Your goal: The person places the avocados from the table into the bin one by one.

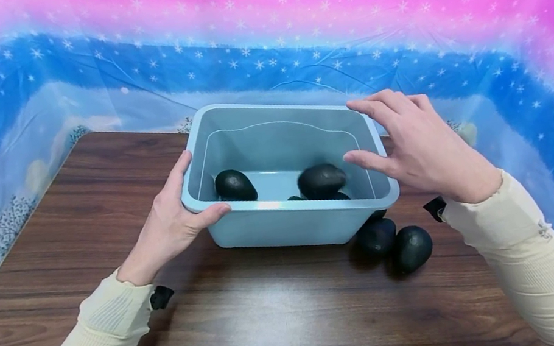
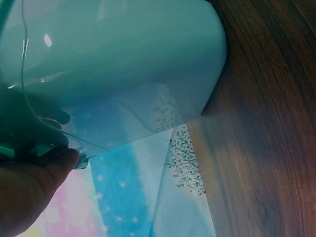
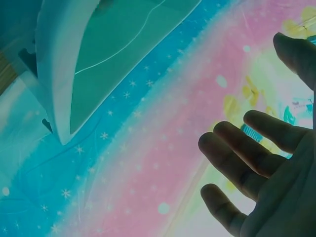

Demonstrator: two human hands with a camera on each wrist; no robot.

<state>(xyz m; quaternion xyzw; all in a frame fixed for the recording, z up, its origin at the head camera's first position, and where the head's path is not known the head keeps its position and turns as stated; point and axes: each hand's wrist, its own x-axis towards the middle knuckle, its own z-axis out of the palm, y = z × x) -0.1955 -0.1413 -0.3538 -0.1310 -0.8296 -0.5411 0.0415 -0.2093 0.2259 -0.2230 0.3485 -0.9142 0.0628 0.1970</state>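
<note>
A light blue plastic bin [image 1: 287, 230] stands on the table with its near side slightly raised. In the head view my left hand [image 1: 170, 229] grips its left end, thumb over the near rim and fingers along the outside; the left wrist view shows the thumb [image 2: 59, 165] at the rim. My right hand [image 1: 418, 142] hovers at the bin's right end, fingers spread, holding nothing. Inside lie a dark avocado [image 1: 235, 186] at left and a blurred one [image 1: 322, 181] at right, over others partly hidden by the near wall. Outside the near right corner sit more avocados [image 1: 414, 248].
The brown wood-grain table [image 1: 260, 330] extends in front and to the left. A pink and blue snowflake-print cloth [image 1: 253, 35] hangs behind and around it. One avocado [image 1: 378, 214] is mostly hidden beneath the bin's right corner.
</note>
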